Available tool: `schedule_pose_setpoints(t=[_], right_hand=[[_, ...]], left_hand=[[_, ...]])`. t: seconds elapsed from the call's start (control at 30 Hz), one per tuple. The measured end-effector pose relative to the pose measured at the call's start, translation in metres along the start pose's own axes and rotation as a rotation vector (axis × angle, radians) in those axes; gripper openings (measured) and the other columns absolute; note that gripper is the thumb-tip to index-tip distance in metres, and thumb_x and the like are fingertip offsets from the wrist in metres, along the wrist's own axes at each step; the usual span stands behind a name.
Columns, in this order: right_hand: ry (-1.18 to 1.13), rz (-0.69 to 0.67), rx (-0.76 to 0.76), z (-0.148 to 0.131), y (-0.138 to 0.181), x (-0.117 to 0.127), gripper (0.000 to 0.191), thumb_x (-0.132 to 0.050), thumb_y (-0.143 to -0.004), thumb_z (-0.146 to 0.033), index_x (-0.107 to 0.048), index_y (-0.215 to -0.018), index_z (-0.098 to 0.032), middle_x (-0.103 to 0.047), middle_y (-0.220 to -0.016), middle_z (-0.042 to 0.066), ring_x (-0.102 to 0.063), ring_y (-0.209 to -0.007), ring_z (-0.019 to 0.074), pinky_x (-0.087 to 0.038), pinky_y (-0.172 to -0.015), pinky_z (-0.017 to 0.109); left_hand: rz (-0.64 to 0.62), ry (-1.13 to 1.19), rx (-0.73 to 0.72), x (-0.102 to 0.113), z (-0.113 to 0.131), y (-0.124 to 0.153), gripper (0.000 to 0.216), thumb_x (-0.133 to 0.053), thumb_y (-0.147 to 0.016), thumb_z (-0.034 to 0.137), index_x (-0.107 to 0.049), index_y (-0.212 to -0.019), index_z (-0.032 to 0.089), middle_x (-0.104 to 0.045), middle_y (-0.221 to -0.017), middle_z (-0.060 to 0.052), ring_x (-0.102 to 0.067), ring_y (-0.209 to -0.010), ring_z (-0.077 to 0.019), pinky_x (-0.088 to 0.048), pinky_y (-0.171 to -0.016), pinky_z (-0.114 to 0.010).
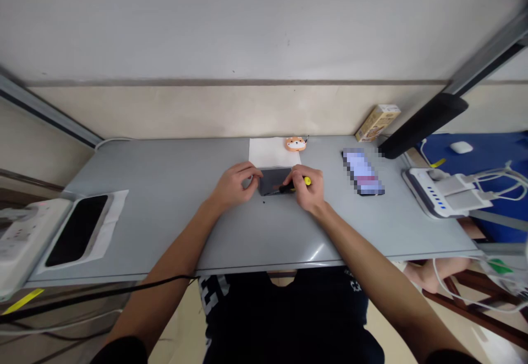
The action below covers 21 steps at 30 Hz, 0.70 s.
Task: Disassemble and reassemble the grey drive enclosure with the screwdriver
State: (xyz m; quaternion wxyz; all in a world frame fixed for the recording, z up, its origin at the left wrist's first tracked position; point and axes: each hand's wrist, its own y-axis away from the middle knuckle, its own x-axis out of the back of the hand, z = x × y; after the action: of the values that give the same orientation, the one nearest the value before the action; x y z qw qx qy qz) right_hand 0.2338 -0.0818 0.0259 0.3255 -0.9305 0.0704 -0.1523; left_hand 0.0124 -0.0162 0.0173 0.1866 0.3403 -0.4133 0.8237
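Observation:
A flat, dark grey rectangular device (270, 180) lies on the desk in front of me. My left hand (238, 184) is closed at its left edge, thumb and index finger pinching the side. In my right hand (309, 188) is a slim yellow-and-black tool (307, 181), its dark end slanting down to the device's lower right part. Whether it is a screwdriver or a pen I cannot tell. Just below the device sits a tiny dark speck (264, 202). A white sheet of paper (270, 152) is behind it, with an orange animal-faced case (296, 143) on its right corner.
A phone with a lit, blurred screen (363, 171) lies to the right, near a small carton (377, 123) and a black cylinder (424, 125). Farther right stands a charging station (437, 193). On the left are a dark phone (78, 231) and a power strip (28, 237).

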Motion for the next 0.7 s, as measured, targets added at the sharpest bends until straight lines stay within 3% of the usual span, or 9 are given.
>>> schedule_pose_setpoints(t=[0.7], right_hand=[[0.045,0.053,0.193,-0.0073,0.0018,0.0009,0.043,-0.043,-0.098,-0.025,-0.06,-0.059,-0.023,-0.062,-0.053,0.001,-0.054,-0.049,0.014,-0.042,-0.053,0.031]], left_hand=[[-0.044,-0.149,-0.063,0.0011,0.0043,-0.0005,0.02,-0.053,-0.09,0.012,-0.069,-0.095,0.021,-0.073,-0.089,-0.003,-0.067,-0.078,-0.0178,-0.053,-0.079,-0.034]])
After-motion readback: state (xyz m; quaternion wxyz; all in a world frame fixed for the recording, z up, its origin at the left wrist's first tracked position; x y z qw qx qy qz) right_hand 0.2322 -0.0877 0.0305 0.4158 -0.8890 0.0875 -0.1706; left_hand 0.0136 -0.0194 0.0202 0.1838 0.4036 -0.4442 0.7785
